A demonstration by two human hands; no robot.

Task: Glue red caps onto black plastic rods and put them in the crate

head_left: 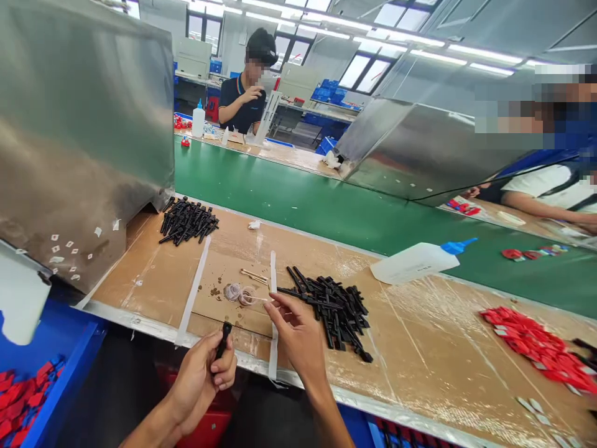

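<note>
My left hand [203,367] is closed around a black plastic stick-shaped part [226,336], held upright with its wider end on top, by the table's front edge. Between the thumb and fingertips of my right hand [298,333] is a thin pale stick that looks like a cotton swab [257,298]. Its far end reaches into a small round clear dish [245,300]; whether it touches the contents I cannot tell. A second small dish [231,292] stands beside it. Behind them lie several loose swabs [254,274]. Right of my right hand is a pile of black parts [338,305].
Another black pile [189,221] lies back left, beside a metal housing [88,137]. A white bottle with blue nozzle [415,264] lies tilted near the green belt [280,193]. Red parts [536,348] heap at right; a blue bin [74,379] is lower left. Two people sit across.
</note>
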